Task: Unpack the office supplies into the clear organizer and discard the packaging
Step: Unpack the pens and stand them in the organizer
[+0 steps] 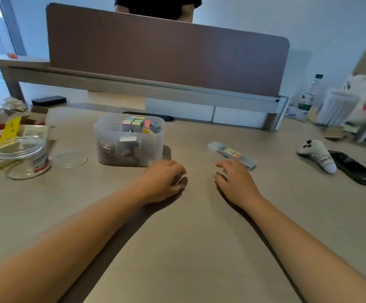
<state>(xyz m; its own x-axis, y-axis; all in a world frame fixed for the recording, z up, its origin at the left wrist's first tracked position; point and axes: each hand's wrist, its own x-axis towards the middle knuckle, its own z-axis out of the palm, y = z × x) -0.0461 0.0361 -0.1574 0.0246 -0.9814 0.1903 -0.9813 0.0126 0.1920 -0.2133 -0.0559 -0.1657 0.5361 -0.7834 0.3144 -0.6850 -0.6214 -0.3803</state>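
The left hand point(163, 180) is rested on the desk point(188, 237), fingers curled, empty, just off the organizer point(129, 141) at 11 o'clock. The right hand point(235, 180) is laid with fingers loosely spread, fingertips touching the slim case point(231, 154) at 1 o'clock. Bare desk is left between and below the hands.

Brown desk partition point(166, 53) along the far edge of the wooden desk point(188, 237), with a person in a dark top point(158, 6) behind it. At right: white plush toy point(316, 155) beside a black phone point(356, 168); green-capped clear bottle point(310, 95) farther back. At left rear, a black, possibly case-like object point(49, 100).
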